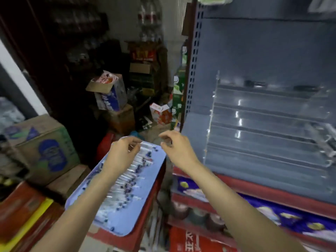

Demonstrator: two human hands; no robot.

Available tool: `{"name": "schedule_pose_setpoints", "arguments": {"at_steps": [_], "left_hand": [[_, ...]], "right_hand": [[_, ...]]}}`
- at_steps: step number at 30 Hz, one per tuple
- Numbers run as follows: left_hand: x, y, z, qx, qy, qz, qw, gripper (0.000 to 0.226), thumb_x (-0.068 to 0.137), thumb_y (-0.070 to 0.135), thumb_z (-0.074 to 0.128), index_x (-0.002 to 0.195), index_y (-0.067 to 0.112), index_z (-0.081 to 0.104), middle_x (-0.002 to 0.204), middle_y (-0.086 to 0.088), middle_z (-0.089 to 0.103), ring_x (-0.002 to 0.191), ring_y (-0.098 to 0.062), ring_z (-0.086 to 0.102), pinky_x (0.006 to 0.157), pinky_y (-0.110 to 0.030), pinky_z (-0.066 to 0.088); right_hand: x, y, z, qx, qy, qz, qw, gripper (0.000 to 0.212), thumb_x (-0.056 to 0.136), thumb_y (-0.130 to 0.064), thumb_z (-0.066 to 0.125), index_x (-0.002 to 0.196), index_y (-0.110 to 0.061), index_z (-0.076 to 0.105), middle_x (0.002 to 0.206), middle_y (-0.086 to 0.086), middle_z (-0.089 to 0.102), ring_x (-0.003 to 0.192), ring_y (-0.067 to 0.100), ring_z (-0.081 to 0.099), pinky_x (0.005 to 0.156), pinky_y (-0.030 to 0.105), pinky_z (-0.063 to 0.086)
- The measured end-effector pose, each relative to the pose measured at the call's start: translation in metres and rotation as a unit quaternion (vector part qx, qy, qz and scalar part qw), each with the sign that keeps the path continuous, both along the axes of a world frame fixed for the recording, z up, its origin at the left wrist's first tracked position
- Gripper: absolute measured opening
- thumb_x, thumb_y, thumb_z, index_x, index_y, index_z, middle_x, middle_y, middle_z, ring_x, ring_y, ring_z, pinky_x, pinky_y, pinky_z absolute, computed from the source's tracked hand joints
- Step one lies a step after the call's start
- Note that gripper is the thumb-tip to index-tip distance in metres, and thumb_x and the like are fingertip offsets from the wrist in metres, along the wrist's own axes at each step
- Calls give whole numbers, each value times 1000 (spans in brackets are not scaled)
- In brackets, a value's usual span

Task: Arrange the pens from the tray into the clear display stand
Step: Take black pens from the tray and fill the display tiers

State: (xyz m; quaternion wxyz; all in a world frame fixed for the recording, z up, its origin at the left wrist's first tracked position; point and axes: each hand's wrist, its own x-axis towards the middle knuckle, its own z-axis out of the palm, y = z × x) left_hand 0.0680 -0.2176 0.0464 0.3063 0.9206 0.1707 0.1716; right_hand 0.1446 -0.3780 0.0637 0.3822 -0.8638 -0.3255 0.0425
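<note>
The pens (131,180) lie in a long heap on the pale blue tray (145,202), left of the clear display stand (269,128) on the grey shelf (254,179). The left hand (121,157) hovers over the heap with fingers curled, though blur hides whether they grip a pen. The right hand (177,150) is raised beside the tray's far corner, thumb and forefinger nearly pinched, with nothing visible between them.

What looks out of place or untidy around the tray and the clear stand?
The pens lie in a loose, uneven heap across the blue tray, not in rows. The clear display stand holds almost nothing, apart from a couple of dark items on its top tier. Blur hides finer detail.
</note>
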Motion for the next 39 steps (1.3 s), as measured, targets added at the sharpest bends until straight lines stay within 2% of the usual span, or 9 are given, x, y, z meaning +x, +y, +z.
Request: {"name": "schedule_pose_setpoints", "arguments": {"at_steps": [7, 11, 15, 21, 28, 31, 34, 37, 39], "left_hand": [[-33, 109, -63, -20, 95, 16, 995, 16, 88, 11, 59, 100, 10, 71, 98, -11, 72, 93, -25, 66, 76, -23, 42], [-15, 142, -93, -1, 145, -16, 989, 15, 87, 7, 57, 93, 8, 70, 96, -19, 66, 93, -35, 62, 80, -37, 48], [11, 163, -116, 20, 191, -28, 981, 25, 91, 8, 52, 111, 9, 66, 113, -17, 58, 100, -34, 59, 82, -30, 42], [33, 183, -141, -6, 230, -69, 971, 38, 94, 13, 51, 131, 7, 52, 134, -12, 49, 116, -31, 52, 100, -32, 41], [41, 196, -151, -47, 214, -64, 974, 33, 94, 17, 54, 126, 11, 56, 130, -5, 49, 114, -24, 53, 94, -23, 36], [44, 201, -157, -80, 184, -66, 977, 30, 89, 13, 60, 118, 4, 61, 124, -12, 55, 111, -28, 56, 92, -23, 38], [45, 205, -160, -129, 168, -49, 976, 28, 86, 10, 64, 113, 2, 64, 119, -16, 60, 106, -28, 59, 89, -20, 40], [46, 207, -159, -179, 155, -42, 971, 28, 87, 11, 64, 114, 3, 63, 117, -15, 64, 108, -24, 61, 86, -14, 39], [47, 208, -156, -188, 159, -47, 968, 29, 88, 14, 63, 115, 4, 63, 117, -14, 65, 109, -23, 60, 83, -12, 38]], "right_hand": [[-24, 105, -67, -103, 119, 12, 988, 33, 97, -9, 47, 129, -3, 53, 132, 16, 56, 114, 32, 56, 100, 43, 43], [-4, 140, -105, -151, 133, -9, 979, 36, 96, -12, 48, 132, -10, 51, 136, 12, 53, 118, 31, 54, 100, 44, 45], [20, 165, -137, -191, 120, -24, 974, 38, 96, -16, 49, 133, -11, 49, 135, 15, 50, 122, 33, 49, 101, 48, 43], [37, 184, -165, -257, 98, -34, 961, 29, 94, -16, 54, 121, -8, 57, 122, 17, 52, 114, 35, 51, 94, 47, 46], [49, 188, -167, -270, 180, -46, 945, 21, 90, -20, 62, 103, -5, 55, 114, 20, 52, 101, 37, 53, 91, 48, 44], [48, 189, -163, -257, 215, -57, 941, 15, 91, -15, 60, 92, -11, 46, 107, 22, 56, 97, 38, 54, 89, 50, 44], [45, 190, -159, -250, 220, -59, 941, 10, 92, -10, 58, 99, -7, 52, 105, 20, 58, 102, 37, 55, 91, 46, 44], [42, 190, -160, -250, 211, -74, 942, 29, 92, -11, 59, 114, 7, 57, 116, 29, 59, 107, 40, 56, 95, 45, 45], [39, 190, -160, -241, 200, -84, 946, 30, 93, -12, 58, 114, 8, 59, 117, 30, 59, 108, 40, 56, 96, 48, 44]]}}
